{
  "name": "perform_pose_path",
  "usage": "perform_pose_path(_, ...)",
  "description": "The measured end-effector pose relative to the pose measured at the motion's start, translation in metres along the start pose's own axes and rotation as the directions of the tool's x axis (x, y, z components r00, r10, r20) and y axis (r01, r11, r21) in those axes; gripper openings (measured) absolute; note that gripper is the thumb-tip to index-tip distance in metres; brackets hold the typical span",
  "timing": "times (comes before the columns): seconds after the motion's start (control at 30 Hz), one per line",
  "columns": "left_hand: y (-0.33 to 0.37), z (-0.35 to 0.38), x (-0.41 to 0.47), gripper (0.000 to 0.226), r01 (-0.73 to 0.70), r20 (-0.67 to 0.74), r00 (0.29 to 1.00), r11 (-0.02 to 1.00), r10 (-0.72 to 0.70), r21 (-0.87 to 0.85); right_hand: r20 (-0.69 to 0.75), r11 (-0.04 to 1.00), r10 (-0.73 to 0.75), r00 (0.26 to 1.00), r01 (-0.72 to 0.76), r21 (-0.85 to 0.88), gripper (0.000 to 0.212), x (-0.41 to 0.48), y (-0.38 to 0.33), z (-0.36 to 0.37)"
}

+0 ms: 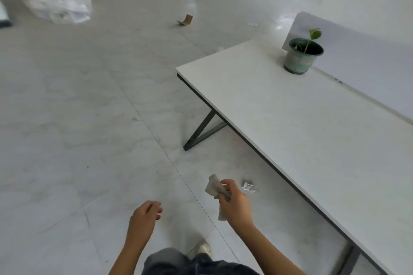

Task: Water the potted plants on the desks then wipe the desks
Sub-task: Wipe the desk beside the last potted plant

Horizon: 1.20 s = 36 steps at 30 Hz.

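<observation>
Right hand grips a grey cloth, which sticks out at its 11 o'clock; left hand loosely curled, holding nothing. Potted plant at 1 o'clock from the right hand, well apart, on the far end of the white desk.

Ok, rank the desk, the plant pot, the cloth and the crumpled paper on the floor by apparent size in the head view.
1. desk
2. plant pot and cloth, roughly alike; the cloth is partly hidden by the right hand
3. crumpled paper, smallest
</observation>
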<state>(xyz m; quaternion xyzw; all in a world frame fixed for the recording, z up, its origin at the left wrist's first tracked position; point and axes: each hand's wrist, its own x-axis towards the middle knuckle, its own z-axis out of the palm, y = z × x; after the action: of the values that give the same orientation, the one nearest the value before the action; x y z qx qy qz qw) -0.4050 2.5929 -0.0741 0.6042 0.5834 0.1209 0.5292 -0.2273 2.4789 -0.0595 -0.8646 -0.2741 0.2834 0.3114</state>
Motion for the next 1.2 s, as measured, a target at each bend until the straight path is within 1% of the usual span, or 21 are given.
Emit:
perform_pose_path(0.13, 0.017, 0.007, 0.045, 0.020, 0.065, 0.021, 0.998, 0.997, -0.064, -0.045, 0.067, 0.994, 0.024, 0.997, -0.017, -0.104, 0.032, 0.041, -0.012, -0.002)
perform_pose_path(0.23, 0.026, 0.013, 0.082, 0.021, 0.125, 0.062, 0.991, 0.989, -0.121, -0.075, 0.048, 0.993, 0.061, 0.997, -0.056, -0.108, 0.032, 0.076, -0.018, -0.004)
perform_pose_path(0.3, 0.042, 0.013, 0.120, 0.022, 0.135, 0.076, 0.989, 0.988, -0.130, -0.074, 0.034, 0.991, 0.081, 0.996, -0.077, -0.108, 0.032, 0.107, -0.030, -0.003)
perform_pose_path(0.37, 0.066, 0.010, 0.166, 0.023, 0.093, 0.090, 0.992, 0.994, -0.088, -0.051, -0.007, 0.992, 0.101, 0.995, -0.101, -0.076, 0.033, 0.141, -0.044, -0.001)
perform_pose_path(0.47, 0.117, 0.000, 0.233, 0.023, -0.017, 0.122, 0.992, 1.000, 0.017, -0.003, -0.075, 0.989, 0.141, 0.987, -0.144, -0.033, 0.033, 0.187, -0.074, 0.000)
perform_pose_path(0.53, 0.154, -0.010, 0.275, 0.022, -0.092, 0.153, 0.984, 0.996, 0.091, -0.001, -0.118, 0.986, 0.162, 0.980, -0.164, -0.012, 0.032, 0.215, -0.097, 0.000)
perform_pose_path(0.67, 0.219, -0.020, 0.339, 0.023, -0.186, 0.199, 0.962, 0.982, 0.188, -0.026, -0.189, 0.977, 0.202, 0.961, -0.184, 0.110, 0.033, 0.255, -0.138, -0.002)
perform_pose_path(0.73, 0.241, -0.015, 0.364, 0.022, -0.204, 0.249, 0.947, 0.979, 0.201, -0.017, -0.239, 0.970, 0.226, 0.944, -0.195, 0.144, 0.033, 0.267, -0.145, -0.004)
perform_pose_path(0.83, 0.258, 0.009, 0.385, 0.020, -0.212, 0.352, 0.916, 0.977, 0.195, 0.010, -0.338, 0.940, 0.321, 0.885, -0.253, 0.231, 0.031, 0.275, -0.146, -0.011)
perform_pose_path(0.87, 0.261, 0.019, 0.387, 0.022, -0.209, 0.392, 0.901, 0.978, 0.188, 0.013, -0.362, 0.923, 0.355, 0.862, -0.262, 0.282, 0.034, 0.277, -0.145, -0.014)
perform_pose_path(0.93, 0.266, 0.043, 0.386, 0.028, -0.226, 0.472, 0.864, 0.973, 0.176, 0.051, -0.407, 0.884, 0.424, 0.809, -0.273, 0.379, 0.048, 0.282, -0.142, -0.023)
perform_pose_path(0.97, 0.268, 0.055, 0.385, 0.027, -0.237, 0.511, 0.842, 0.969, 0.170, 0.068, -0.428, 0.866, 0.454, 0.781, -0.274, 0.419, 0.051, 0.285, -0.138, -0.027)
perform_pose_path(1.03, 0.274, 0.075, 0.384, 0.025, -0.272, 0.576, 0.801, 0.957, 0.166, 0.102, -0.453, 0.833, 0.504, 0.736, -0.275, 0.481, 0.049, 0.290, -0.131, -0.037)
perform_pose_path(1.1, 0.285, 0.091, 0.387, 0.026, -0.320, 0.594, 0.782, 0.940, 0.190, 0.121, -0.474, 0.802, 0.545, 0.692, -0.265, 0.535, 0.046, 0.294, -0.126, -0.051)
perform_pose_path(1.2, 0.308, 0.115, 0.392, 0.025, -0.382, 0.602, 0.763, 0.915, 0.234, 0.128, -0.482, 0.709, 0.614, 0.625, -0.169, 0.684, 0.029, 0.306, -0.109, -0.079)
